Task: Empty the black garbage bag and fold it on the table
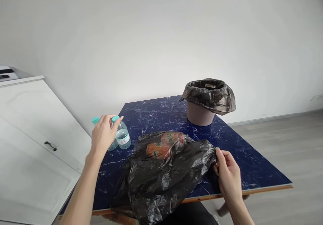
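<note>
My left hand (104, 132) has its thumb and fingers closed around the turquoise cap of a clear water bottle (123, 136), which is upright and partly filled. Behind that hand stands a second bottle (95, 120) with the same cap, mostly hidden. My right hand (229, 171) pinches the edge of a black plastic bag (161, 181) between thumb and fingers. The bag lies crumpled over the table's near side and hangs past its front edge. Orange and red cans (157, 150) show through the thin plastic; their exact number is unclear.
A pinkish bin (200, 114) lined with a dark bag (214, 98) stands at the back right of the blue marbled table (252, 166). To the left is a white cabinet (32, 130) with a black handle (50, 146). A white wall rises behind.
</note>
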The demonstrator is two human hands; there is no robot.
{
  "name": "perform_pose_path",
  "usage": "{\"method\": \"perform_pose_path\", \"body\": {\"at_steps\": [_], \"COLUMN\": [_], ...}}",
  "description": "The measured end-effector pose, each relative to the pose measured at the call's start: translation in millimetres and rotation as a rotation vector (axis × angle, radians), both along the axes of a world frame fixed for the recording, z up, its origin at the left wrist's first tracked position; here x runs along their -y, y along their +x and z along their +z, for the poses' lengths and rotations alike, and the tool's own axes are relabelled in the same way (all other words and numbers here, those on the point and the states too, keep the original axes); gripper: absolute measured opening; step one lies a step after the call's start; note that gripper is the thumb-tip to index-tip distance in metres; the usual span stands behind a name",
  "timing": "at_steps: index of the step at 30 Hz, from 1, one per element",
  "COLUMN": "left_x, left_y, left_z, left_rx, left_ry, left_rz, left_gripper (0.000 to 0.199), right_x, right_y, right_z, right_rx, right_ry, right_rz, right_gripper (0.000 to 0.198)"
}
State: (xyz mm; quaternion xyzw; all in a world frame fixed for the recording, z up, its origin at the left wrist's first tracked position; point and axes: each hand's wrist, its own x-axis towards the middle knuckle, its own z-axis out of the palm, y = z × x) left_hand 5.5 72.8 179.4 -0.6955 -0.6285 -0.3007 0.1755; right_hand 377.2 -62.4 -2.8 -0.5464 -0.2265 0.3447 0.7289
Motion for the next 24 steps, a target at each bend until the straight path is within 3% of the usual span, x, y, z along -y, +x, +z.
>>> {"method": "perform_pose_path", "body": {"at_steps": [13,24], "left_x": [-6.0,-0.2], "left_y": [-2.8,-1.7], "left_z": [-2.0,1.3], "left_rx": [-0.019,0.005], "left_ry": [-0.003,-0.058], "left_rz": [0.081,0.175], "left_gripper": [0.044,0.066], "right_x": [1.9,3.7], "right_y": [-0.6,-1.9], "right_z": [2.8,5.5], "right_rx": [-0.003,0.004], "right_ry": [-0.020,-0.038], "right_rz": [0.026,0.012], "right_gripper": [0.048,0.051]}}
